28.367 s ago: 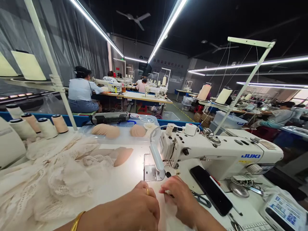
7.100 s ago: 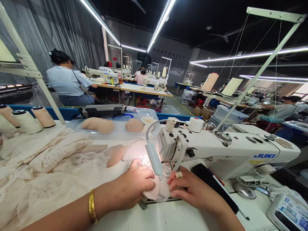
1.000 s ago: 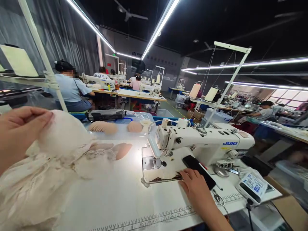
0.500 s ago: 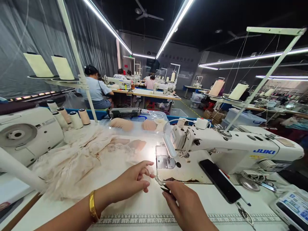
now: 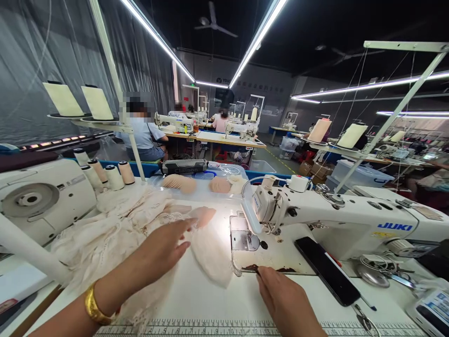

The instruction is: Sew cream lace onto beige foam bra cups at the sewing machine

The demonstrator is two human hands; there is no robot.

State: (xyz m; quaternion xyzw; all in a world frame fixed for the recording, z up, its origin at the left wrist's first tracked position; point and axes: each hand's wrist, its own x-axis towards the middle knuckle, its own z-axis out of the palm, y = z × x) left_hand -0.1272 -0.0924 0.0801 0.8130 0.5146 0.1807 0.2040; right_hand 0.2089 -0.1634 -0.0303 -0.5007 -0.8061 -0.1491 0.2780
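My left hand [image 5: 168, 245] reaches over the pale lace fabric [image 5: 115, 238], fingers stretched out and thumb apart. Its fingertips are at the upper edge of a cream, cup-shaped fabric piece [image 5: 212, 255]; whether they touch it I cannot tell. By the front edge of the sewing machine's metal bed [image 5: 273, 260], my right hand [image 5: 286, 297] is closed around small dark thread snips, almost wholly hidden by the fingers. The white sewing machine [image 5: 340, 213] stands beyond it, its lamp lighting the needle plate [image 5: 243, 241].
A black phone [image 5: 328, 271] lies right of the machine bed. A printed ruler [image 5: 210, 327] runs along the front edge. Thread spools [image 5: 114, 177] and a second machine [image 5: 38, 196] stand left. Stacked beige pads [image 5: 180, 183] lie in a clear tray behind. A person [image 5: 143, 135] sits ahead.
My left hand has moved left and away from me, over the lace fabric. The cream piece now shows beside it. My right hand has shifted slightly right, and the snips' blades are now mostly hidden.
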